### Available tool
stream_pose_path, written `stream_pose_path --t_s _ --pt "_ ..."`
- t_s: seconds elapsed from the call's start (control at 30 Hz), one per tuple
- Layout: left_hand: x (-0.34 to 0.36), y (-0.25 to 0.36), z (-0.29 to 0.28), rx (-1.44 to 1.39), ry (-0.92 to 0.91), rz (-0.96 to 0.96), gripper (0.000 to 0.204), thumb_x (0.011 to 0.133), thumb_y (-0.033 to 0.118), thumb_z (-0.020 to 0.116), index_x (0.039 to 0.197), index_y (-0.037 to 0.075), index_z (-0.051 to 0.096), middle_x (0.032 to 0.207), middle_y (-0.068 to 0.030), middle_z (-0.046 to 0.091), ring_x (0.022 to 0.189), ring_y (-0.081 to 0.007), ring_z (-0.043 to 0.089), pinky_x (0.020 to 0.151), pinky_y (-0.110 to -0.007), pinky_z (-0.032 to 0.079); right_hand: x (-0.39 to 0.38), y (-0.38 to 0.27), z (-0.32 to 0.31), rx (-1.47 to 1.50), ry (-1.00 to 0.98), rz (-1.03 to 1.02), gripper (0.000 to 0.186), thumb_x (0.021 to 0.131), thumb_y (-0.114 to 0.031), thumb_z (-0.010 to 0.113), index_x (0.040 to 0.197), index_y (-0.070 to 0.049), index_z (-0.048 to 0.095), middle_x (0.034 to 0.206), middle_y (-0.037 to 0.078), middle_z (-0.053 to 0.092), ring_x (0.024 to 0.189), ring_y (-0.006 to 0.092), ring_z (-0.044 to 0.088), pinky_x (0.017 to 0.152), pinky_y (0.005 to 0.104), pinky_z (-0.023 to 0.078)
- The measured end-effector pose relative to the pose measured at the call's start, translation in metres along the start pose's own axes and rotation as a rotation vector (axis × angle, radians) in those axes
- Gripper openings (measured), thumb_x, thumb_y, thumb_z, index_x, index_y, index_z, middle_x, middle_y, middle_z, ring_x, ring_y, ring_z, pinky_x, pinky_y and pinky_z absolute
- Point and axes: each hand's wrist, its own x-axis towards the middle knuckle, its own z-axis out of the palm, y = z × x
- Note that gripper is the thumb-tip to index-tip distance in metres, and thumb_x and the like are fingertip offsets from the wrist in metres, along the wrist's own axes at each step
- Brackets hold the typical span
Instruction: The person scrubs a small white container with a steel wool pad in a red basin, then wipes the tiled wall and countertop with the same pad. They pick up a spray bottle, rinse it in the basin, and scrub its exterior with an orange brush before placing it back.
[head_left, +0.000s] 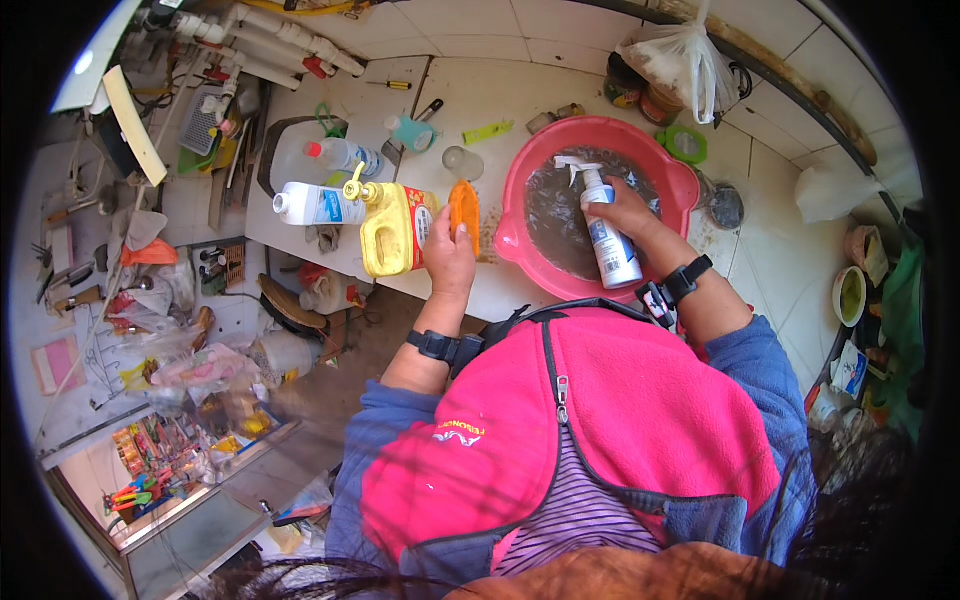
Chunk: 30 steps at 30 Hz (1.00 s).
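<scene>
My right hand (628, 212) is wrapped around a white spray bottle (608, 232) with a blue label, tilted over the pink basin (513, 180). Dark, murky water (556, 225) fills that basin. In my left hand (450, 258) is a flat orange oval object (464, 212), its exact kind unclear. The hand closes on its lower end, just left of the basin. Right beside this hand stands a yellow jug (388, 246) with a pump top and a red label. A white bottle (318, 204) with a blue label is left of the jug.
On the white counter (480, 85) are a clear glass (462, 163), a teal cup (410, 133) and a red-capped bottle (345, 157). A green lidded container (684, 144) and a dark jar (724, 206) flank the basin. A plastic bag (685, 60) is at the back wall; pipes (285, 42) run far left.
</scene>
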Motion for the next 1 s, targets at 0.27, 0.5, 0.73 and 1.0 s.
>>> stream_pose_path --t_s 0.27,0.5,0.73,1.0 --pt "-0.004 0.010 0.008 0.567 0.028 0.420 0.044 0.083 0.004 0.063 0.126 0.000 0.055 0.111 -0.0192 0.061 0.103 -0.0362 0.062 0.092 -0.044 0.049 -0.006 0.012 -0.001 0.326 -0.032 0.079 0.083 0.076 -0.030 0.078 0.142 0.002 0.038 0.118 0.022 0.061 0.096 0.0283 0.066 0.083 0.0383 0.054" --pt "0.030 0.047 0.091 -0.127 -0.186 0.125 0.030 0.089 0.006 0.056 0.119 0.003 0.059 0.109 -0.0176 0.065 0.105 -0.0297 0.064 0.093 -0.038 0.050 -0.006 0.017 0.004 0.034 0.161 0.064 0.083 0.078 -0.039 0.075 0.143 -0.003 0.039 0.120 0.024 0.063 0.103 0.0349 0.065 0.089 0.0410 0.051" --pt "0.024 0.047 0.166 -1.082 -0.563 -0.643 0.023 0.095 0.006 0.052 0.116 0.002 0.060 0.106 -0.0080 0.066 0.102 -0.0193 0.061 0.090 -0.034 0.049 -0.001 0.025 0.009 0.130 0.190 0.064 0.078 0.085 -0.045 0.067 0.144 -0.003 0.036 0.119 0.026 0.063 0.103 0.0350 0.066 0.090 0.0408 0.051" --pt "0.025 0.077 0.148 -0.997 -0.823 -0.555 0.023 0.098 0.020 0.057 0.113 0.002 0.059 0.099 -0.0082 0.065 0.092 -0.0191 0.063 0.086 -0.038 0.051 -0.002 0.023 0.028 0.811 -0.132 0.078 0.055 0.099 -0.045 0.052 0.127 0.002 0.044 0.102 0.016 0.063 0.084 0.0219 0.064 0.074 0.0357 0.054"
